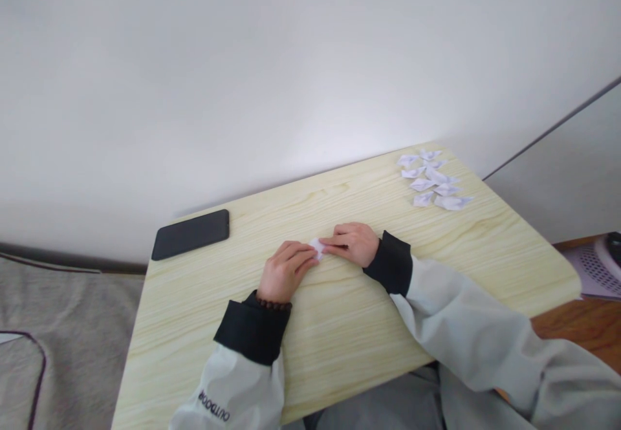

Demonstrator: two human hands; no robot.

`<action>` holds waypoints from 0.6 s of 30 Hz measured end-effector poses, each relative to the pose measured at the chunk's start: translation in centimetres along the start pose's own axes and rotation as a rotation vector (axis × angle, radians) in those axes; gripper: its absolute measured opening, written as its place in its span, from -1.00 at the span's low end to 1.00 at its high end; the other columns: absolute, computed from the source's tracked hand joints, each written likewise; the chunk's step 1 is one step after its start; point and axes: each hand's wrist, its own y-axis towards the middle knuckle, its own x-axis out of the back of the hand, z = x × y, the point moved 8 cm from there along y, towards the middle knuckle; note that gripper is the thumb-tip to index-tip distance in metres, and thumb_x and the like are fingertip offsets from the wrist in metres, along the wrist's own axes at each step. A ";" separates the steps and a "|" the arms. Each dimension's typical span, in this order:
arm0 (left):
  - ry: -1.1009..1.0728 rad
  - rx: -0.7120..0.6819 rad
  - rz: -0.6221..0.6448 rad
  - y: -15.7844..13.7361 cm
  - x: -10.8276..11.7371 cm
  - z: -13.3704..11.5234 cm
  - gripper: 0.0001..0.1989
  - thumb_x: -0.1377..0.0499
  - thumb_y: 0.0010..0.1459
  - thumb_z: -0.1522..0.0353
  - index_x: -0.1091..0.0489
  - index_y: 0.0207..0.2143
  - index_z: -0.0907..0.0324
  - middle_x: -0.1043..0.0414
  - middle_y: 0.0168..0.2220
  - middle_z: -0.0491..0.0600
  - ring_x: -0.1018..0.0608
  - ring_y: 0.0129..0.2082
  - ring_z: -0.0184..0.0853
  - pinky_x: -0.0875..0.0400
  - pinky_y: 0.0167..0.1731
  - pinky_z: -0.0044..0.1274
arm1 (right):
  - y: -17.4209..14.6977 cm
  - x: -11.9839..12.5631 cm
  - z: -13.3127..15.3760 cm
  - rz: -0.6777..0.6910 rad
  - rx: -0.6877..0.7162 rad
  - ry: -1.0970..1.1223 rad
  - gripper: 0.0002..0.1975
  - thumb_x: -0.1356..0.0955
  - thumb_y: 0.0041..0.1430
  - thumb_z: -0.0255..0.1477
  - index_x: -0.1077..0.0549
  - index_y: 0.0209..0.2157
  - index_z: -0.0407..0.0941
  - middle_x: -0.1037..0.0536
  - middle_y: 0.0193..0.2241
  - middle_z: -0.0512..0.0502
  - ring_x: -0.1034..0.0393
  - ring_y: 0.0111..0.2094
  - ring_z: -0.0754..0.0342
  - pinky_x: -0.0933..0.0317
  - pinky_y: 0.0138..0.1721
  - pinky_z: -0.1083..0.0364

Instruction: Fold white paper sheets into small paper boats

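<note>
Between my two hands, near the middle of the table, is a small folded piece of white paper [317, 248]. My left hand [287, 268], with a dark bead bracelet at the wrist, pinches its left side. On its right side, the thumb and fingertips of my right hand [353, 244] are closed on it. The paper is low at the tabletop, and fingers cover part of it, so its full shape is hidden. Toward the table's far right corner lie several folded white paper shapes [452, 202] with pointed ends, grouped close together.
A black smartphone [191, 234] lies near the far left corner of the pale wooden table [359, 333]. The table's back edge runs along a white wall [272, 81]. Grey fabric [92, 333] shows at the left, and a light purple perforated basket [594, 268] stands low at the right.
</note>
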 end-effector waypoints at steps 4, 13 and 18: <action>-0.031 0.000 -0.014 0.0 -0.1 0.1 -0.86 -0.16 0.14 0.36 -0.50 -0.30 0.17 -0.51 -0.31 0.01 -0.50 -0.29 -0.33 -0.48 -0.26 -0.48 | 0.0 -0.1 -0.2 0.045 -0.008 0.017 -0.67 -0.26 0.20 -0.19 -0.53 -0.16 -0.05 -0.47 -0.50 -0.02 -0.32 -0.48 0.18 -0.11 -0.41 0.18; 0.041 -0.044 0.003 0.1 -0.2 -0.6 -0.86 -0.09 0.18 0.43 -0.46 -0.28 0.22 -0.50 -0.29 0.03 -0.49 -0.28 -0.33 -0.46 -0.25 -0.49 | 0.1 0.0 -0.3 0.091 -0.014 0.082 -0.66 -0.31 0.16 -0.21 -0.51 -0.13 -0.09 -0.44 -0.49 -0.01 -0.29 -0.49 0.19 -0.13 -0.42 0.19; 0.058 -0.005 -0.001 0.2 -0.4 -0.5 -0.86 -0.06 0.19 0.44 -0.42 -0.30 0.23 -0.49 -0.31 0.03 -0.48 -0.29 -0.33 -0.45 -0.23 -0.46 | 0.0 0.5 0.1 0.034 -0.010 0.107 -0.72 -0.26 0.23 -0.28 -0.55 -0.28 -0.12 -0.46 -0.40 -0.05 -0.31 -0.47 0.20 -0.18 -0.40 0.19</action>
